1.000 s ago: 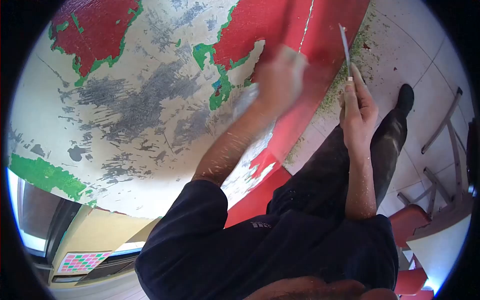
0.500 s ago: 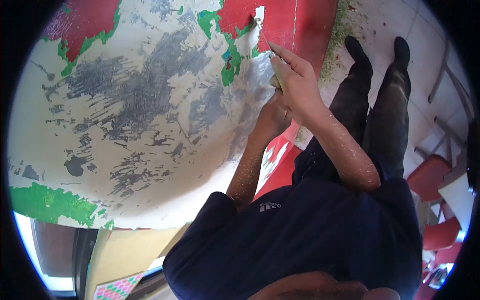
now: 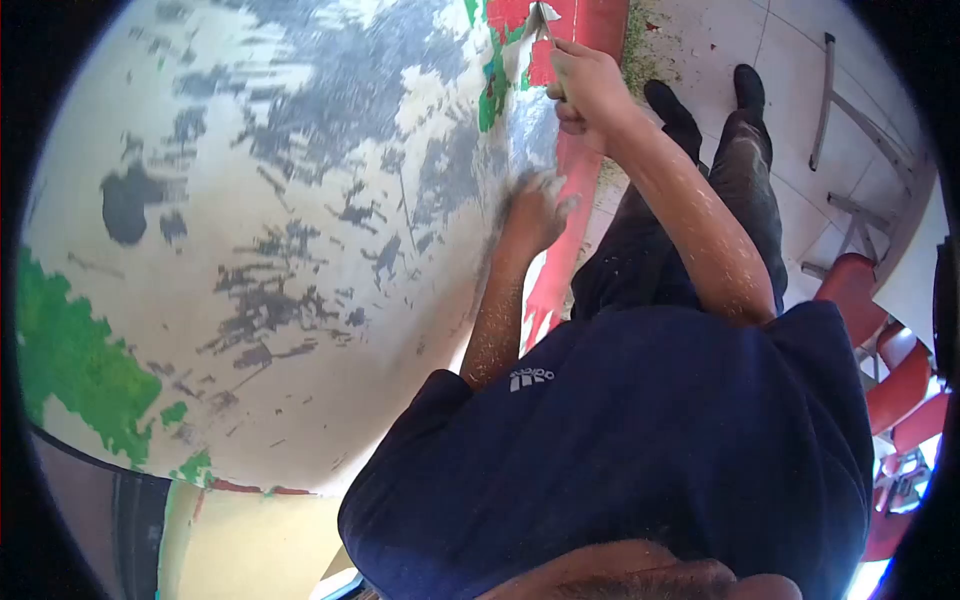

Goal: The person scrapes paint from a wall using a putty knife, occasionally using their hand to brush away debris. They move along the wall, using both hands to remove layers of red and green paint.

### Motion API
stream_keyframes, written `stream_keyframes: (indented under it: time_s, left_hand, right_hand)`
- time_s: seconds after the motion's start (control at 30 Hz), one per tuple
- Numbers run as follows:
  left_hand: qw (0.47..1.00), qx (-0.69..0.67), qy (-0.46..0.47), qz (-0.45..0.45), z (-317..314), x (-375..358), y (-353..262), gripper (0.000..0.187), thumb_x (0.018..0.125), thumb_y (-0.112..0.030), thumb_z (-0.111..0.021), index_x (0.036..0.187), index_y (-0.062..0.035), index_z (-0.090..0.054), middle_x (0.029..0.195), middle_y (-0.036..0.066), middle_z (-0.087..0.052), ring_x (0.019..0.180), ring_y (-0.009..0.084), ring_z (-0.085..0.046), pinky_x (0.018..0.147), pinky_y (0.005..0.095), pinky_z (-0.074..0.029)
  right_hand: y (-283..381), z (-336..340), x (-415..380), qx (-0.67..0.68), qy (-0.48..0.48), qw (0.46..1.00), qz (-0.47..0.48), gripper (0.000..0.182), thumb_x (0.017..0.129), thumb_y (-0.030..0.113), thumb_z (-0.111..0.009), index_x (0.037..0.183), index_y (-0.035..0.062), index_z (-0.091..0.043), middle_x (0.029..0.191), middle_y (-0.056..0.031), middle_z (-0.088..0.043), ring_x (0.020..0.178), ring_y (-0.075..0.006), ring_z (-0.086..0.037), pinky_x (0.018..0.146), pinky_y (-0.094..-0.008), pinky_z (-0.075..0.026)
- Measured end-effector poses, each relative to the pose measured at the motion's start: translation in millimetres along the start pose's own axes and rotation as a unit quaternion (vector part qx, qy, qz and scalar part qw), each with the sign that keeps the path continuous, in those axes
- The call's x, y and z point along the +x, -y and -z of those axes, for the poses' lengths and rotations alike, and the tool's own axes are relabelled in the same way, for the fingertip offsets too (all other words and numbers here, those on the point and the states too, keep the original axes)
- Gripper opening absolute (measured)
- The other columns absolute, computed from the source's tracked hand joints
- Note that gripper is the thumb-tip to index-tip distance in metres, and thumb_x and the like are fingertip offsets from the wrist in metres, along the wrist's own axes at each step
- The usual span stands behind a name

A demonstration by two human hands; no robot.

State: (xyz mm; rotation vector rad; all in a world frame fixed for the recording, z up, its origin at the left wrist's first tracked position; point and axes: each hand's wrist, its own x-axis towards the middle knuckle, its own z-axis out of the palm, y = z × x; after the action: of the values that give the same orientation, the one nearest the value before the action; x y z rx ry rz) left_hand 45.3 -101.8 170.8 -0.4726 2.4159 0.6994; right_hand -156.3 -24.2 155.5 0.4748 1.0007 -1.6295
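My right hand [image 3: 592, 92] is closed around a paint scraper [image 3: 545, 25], its metal blade against the painted surface at the top. Red paint [image 3: 541, 62] and a strip of green paint [image 3: 490, 95] border the blade. Lower down, my left hand [image 3: 540, 212] rests against the pale surface [image 3: 450, 270], thumb apart from the fingers and nothing visible in it. Grey scraped patches [image 3: 320, 90] cover much of this surface. Pale flecks dot both forearms.
Paint chips [image 3: 640, 40] lie on the tiled floor beside the red edge, near my feet [image 3: 748, 90]. Metal furniture legs [image 3: 822, 110] and red chairs [image 3: 855, 290] stand at the right. Green paint [image 3: 75, 360] remains at the lower left.
My left hand has come away from beside my right hand and moved down onto the surface. My right hand and the scraper have moved up in view, which has also shifted.
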Motion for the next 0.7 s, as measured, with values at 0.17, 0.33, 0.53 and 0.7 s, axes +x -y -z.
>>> stream_keyframes:
  time_s: [0.17, 0.33, 0.53, 0.7]
  left_hand:
    - [0.999, -0.013, -0.017, -0.035, 8.3, -8.1, -0.1, 0.035, 0.085, -0.022, -0.059, 0.109, 0.0046, -0.058, 0.114, 0.023, -0.057, 0.107, 0.0387, -0.052, 0.094, 0.0421, -0.041]
    - [0.996, -0.044, -0.045, -0.062, 23.8, -6.4, -2.3, 0.038, 0.087, -0.024, -0.058, 0.11, 0.0063, -0.057, 0.117, 0.025, -0.054, 0.109, 0.0396, -0.051, 0.096, 0.0428, -0.04]
    - [0.997, -0.049, -0.024, -0.054, 19.5, -10.6, -2.0, 0.043, 0.086, -0.026, -0.06, 0.113, 0.0071, -0.056, 0.121, 0.027, -0.051, 0.114, 0.0405, -0.048, 0.099, 0.0431, -0.037]
    - [0.996, -0.077, -0.022, -0.042, 19.8, -7.7, -2.1, 0.048, 0.086, -0.027, -0.06, 0.118, 0.0089, -0.054, 0.127, 0.027, -0.048, 0.121, 0.04, -0.043, 0.105, 0.0429, -0.032]
  right_hand:
    - [7.8, -3.0, 28.6, 0.081, -0.055, 0.99, -0.101, 0.01, 0.09, 0.017, -0.045, 0.09, 0.0081, -0.05, 0.064, -0.0011, -0.043, 0.046, -0.0075, -0.035, 0.037, -0.0231, -0.025]
    - [26.9, -27.8, -45.7, 0.101, -0.02, 0.99, -0.097, 0.012, 0.092, 0.02, -0.045, 0.089, 0.0092, -0.047, 0.068, -0.0026, -0.048, 0.043, -0.0069, -0.036, 0.036, -0.0198, -0.027]
    - [-7.3, -1.1, -3.0, 0.146, 0.016, 0.981, -0.128, 0.015, 0.094, 0.021, -0.042, 0.086, 0.01, -0.047, 0.067, -0.0005, -0.048, 0.039, -0.0044, -0.036, 0.03, -0.02, -0.024]
    - [12.6, -14.8, -61.1, 0.186, 0.095, 0.963, -0.167, 0.01, 0.094, 0.019, -0.039, 0.088, 0.0111, -0.043, 0.067, -0.0027, -0.047, 0.037, -0.0073, -0.033, 0.031, -0.02, -0.024]
